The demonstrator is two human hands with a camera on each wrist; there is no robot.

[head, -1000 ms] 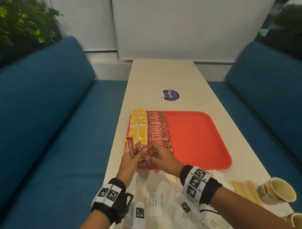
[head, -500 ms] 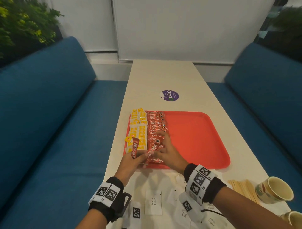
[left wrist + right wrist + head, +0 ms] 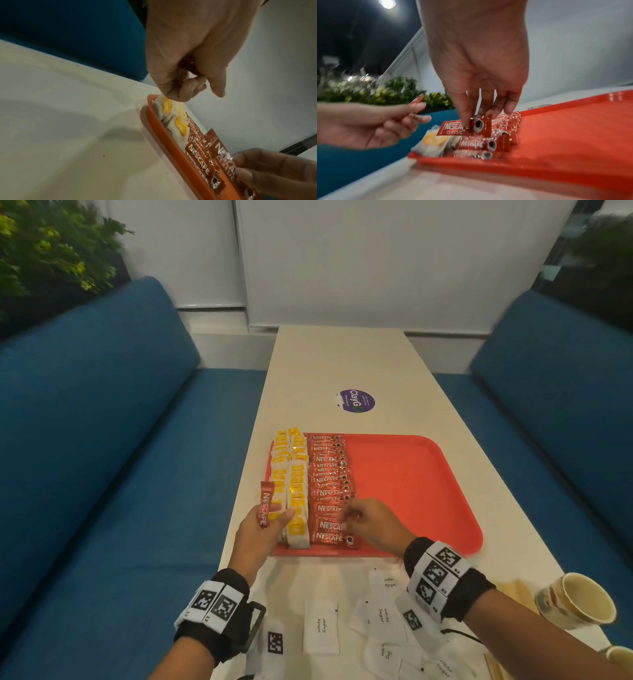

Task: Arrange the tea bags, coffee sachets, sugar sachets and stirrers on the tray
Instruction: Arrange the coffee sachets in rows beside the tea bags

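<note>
The left hand [image 3: 260,530] sat at 9 o'clock of the red tray [image 3: 411,484], thumb and fingers pinching one upright coffee sachet [image 3: 266,503]. On the tray's 9 o'clock side lay two columns of tea bags [image 3: 295,491], with a row of coffee sachets [image 3: 329,477] just beside them toward 3 o'clock. The right hand [image 3: 371,525] hovered over the row's 6 o'clock end, fingertips [image 3: 465,119] pinching a sachet [image 3: 462,127] by its end. At 6 o'clock of the tray, sugar sachets [image 3: 321,626] lay on the table [image 3: 342,361]. Stirrers [image 3: 513,589] and a paper cup [image 3: 579,601] sat at 4 o'clock.
</note>
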